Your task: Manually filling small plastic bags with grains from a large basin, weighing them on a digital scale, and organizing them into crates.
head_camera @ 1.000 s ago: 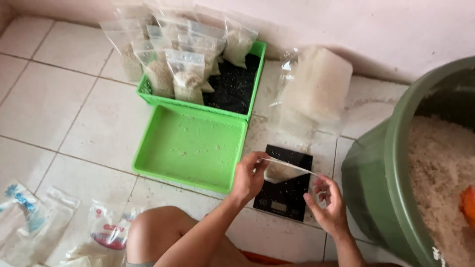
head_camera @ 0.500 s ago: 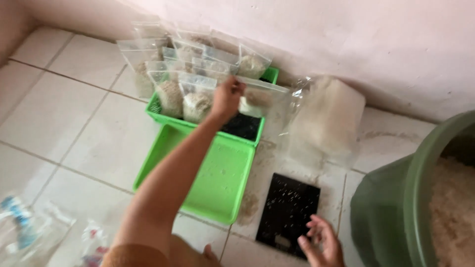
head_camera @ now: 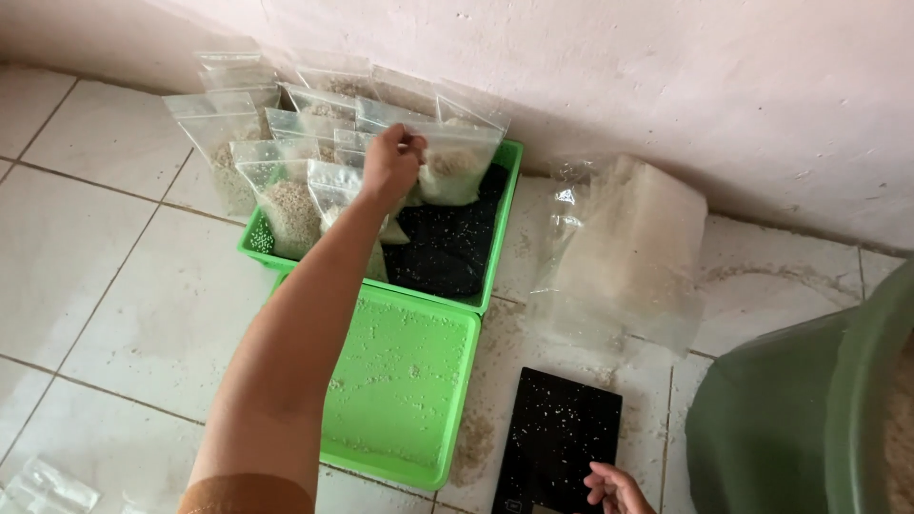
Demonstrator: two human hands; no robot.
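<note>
My left hand [head_camera: 393,164] reaches out to the far green tray [head_camera: 502,231] and grips the top edge of a clear zip bag of pale grain [head_camera: 459,160]. It holds the bag upright among several other filled bags [head_camera: 286,200] standing in that tray. My right hand [head_camera: 617,490] is low at the bottom edge, fingers apart and holding nothing, touching the near edge of a flat black scale [head_camera: 557,438] dusted with grains.
An empty green tray [head_camera: 409,381] speckled with grains lies on the tiled floor beside the scale. A stack of empty clear bags [head_camera: 619,257] leans at the wall. A large green tub [head_camera: 809,409] stands at right. More bags [head_camera: 48,487] lie bottom left.
My left hand carried the filled bag from above the scale out to the far tray and now sets it lower among the others. My right hand dropped to the scale's near edge.
</note>
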